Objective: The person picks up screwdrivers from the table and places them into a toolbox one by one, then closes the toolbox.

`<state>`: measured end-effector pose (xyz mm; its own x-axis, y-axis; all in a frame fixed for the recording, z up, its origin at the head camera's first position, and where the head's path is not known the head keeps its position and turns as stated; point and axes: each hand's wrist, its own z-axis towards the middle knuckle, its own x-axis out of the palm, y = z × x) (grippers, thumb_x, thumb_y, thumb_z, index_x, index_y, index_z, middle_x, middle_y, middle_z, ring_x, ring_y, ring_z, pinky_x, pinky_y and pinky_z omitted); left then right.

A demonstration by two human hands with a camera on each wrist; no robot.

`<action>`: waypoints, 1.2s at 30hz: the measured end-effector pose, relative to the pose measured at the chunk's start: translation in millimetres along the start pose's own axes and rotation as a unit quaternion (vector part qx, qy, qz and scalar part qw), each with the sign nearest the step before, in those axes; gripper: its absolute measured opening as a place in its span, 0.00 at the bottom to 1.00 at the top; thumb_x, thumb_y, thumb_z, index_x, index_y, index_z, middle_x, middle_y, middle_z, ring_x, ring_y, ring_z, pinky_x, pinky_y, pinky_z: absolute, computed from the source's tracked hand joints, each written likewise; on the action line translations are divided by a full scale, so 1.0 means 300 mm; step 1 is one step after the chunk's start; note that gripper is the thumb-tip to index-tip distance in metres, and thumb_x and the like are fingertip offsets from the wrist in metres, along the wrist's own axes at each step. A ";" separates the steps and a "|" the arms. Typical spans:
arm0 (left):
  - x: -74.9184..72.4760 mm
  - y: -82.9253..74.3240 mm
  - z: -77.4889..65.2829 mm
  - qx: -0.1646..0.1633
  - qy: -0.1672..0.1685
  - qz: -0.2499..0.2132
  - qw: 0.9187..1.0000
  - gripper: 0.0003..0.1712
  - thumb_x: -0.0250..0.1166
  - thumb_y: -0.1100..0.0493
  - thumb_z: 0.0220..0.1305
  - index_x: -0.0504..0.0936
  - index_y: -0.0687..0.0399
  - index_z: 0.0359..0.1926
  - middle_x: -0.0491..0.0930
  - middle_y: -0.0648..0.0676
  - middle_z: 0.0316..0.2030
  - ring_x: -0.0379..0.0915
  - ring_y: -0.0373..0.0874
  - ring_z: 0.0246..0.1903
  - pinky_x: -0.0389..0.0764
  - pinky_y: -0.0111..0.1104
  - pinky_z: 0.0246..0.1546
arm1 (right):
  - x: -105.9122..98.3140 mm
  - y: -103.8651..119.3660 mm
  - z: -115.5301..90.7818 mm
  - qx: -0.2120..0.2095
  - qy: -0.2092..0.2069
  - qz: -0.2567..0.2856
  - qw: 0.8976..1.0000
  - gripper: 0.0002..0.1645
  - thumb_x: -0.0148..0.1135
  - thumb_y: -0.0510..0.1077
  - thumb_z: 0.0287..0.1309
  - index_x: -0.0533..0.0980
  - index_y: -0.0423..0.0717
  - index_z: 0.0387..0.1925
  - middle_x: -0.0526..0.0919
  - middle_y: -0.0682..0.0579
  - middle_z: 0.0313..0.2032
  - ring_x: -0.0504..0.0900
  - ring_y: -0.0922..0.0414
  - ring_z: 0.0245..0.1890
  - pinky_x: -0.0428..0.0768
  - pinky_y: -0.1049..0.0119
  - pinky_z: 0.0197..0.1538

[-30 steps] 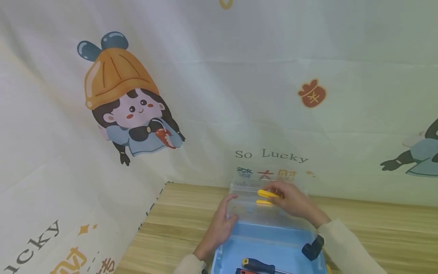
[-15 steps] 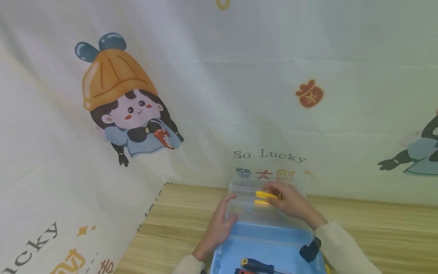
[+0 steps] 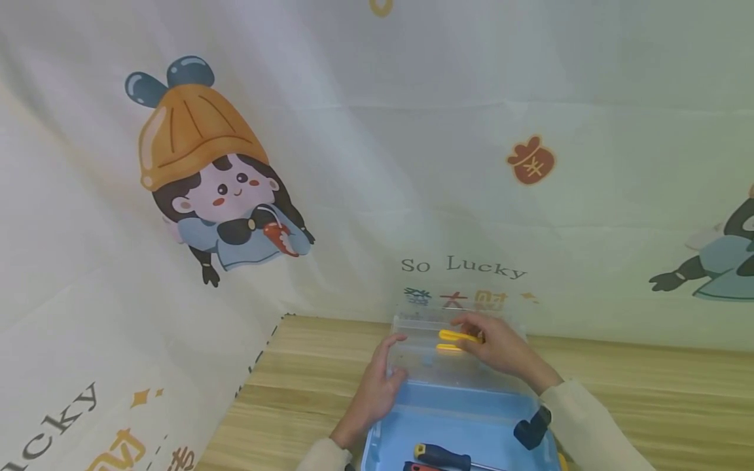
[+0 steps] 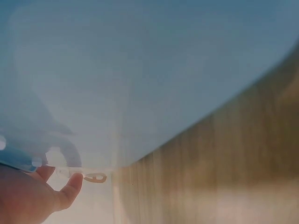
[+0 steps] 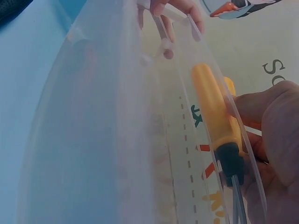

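Observation:
A blue toolbox (image 3: 471, 400) has its clear plastic lid (image 3: 421, 366) raised at the back. My left hand (image 3: 377, 386) holds the lid's left edge between thumb and fingers. Behind the lid, my right hand (image 3: 497, 343) pinches a yellow-handled screwdriver (image 5: 210, 102). Seen through the plastic in the right wrist view, it has a dark collar and a thin metal shaft, which looks doubled. A second yellow shape (image 3: 449, 347) shows below the handle; whether it is a reflection I cannot tell. The left wrist view is mostly the box's blue wall (image 4: 117, 84).
Inside the box lie a black-and-yellow screwdriver (image 3: 448, 456) and a red-and-black handle (image 3: 419, 467), cut off by the frame. The box stands on a wood-grain table (image 3: 312, 353). A printed curtain (image 3: 353, 163) hangs right behind it.
The head view has shifted slightly, moving the whole scene a little left. Both hands keep their places and grips on the lid and the screwdriver.

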<state>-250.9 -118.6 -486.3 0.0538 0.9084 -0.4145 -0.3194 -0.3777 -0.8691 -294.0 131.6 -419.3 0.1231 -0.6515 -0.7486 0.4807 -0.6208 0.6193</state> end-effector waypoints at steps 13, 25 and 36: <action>0.000 -0.009 0.003 0.002 -0.006 -0.021 1.000 0.33 0.56 0.66 0.66 0.62 0.44 0.71 0.56 0.59 0.74 0.56 0.58 0.71 0.54 0.61 0.71 | -0.004 0.007 -0.001 -0.004 0.001 0.000 1.000 0.19 0.66 0.38 0.60 0.79 0.46 0.53 0.81 0.59 0.36 0.77 0.60 0.37 0.79 0.66 0.39; 0.005 -0.003 0.004 -0.009 -0.007 -0.021 1.000 0.34 0.55 0.68 0.67 0.62 0.45 0.71 0.56 0.59 0.74 0.64 0.56 0.63 0.59 0.59 0.69 | -0.006 0.005 -0.004 -0.008 -0.004 -0.001 1.000 0.18 0.66 0.39 0.60 0.79 0.44 0.53 0.81 0.60 0.35 0.77 0.61 0.37 0.79 0.67 0.39; 0.002 -0.002 0.003 -0.003 -0.009 -0.023 1.000 0.34 0.56 0.67 0.66 0.62 0.45 0.71 0.57 0.60 0.74 0.67 0.61 0.60 0.63 0.58 0.67 | -0.022 0.003 -0.015 -0.023 -0.028 -0.008 0.999 0.16 0.63 0.38 0.62 0.79 0.42 0.51 0.82 0.56 0.34 0.77 0.61 0.34 0.79 0.69 0.36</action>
<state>-251.7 -117.7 -485.8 0.0508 0.9280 -0.3692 -0.3107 -0.3367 -0.8889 -290.5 137.1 -414.8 0.0670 -0.6662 -0.7428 0.5217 -0.6112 0.5952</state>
